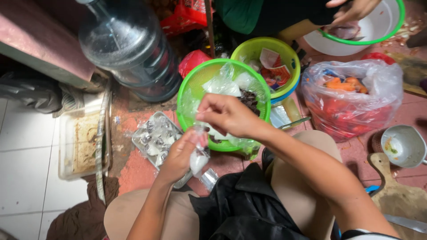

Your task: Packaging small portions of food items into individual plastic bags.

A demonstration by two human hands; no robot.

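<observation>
Your left hand is closed around a small clear plastic pouch with something white in it, held at about 6 o'clock of the green basket. Your right hand is pinched, thumb and fingers together, on the pouch's twisted neck just above the left; no free fingers show.

Step in hand, as I read it: sealing one small packet. The next move likely calls for a firm pinch on the neck while the left hand steadies the body, so nothing spills.

At 9 o'clock of the pouch sits a metal tray with filled packets. The green basket holds loose plastic bags and dark matter. A bag of carrots lies at 3 o'clock. Another person's hand works over a white bowl at 1 o'clock.
</observation>
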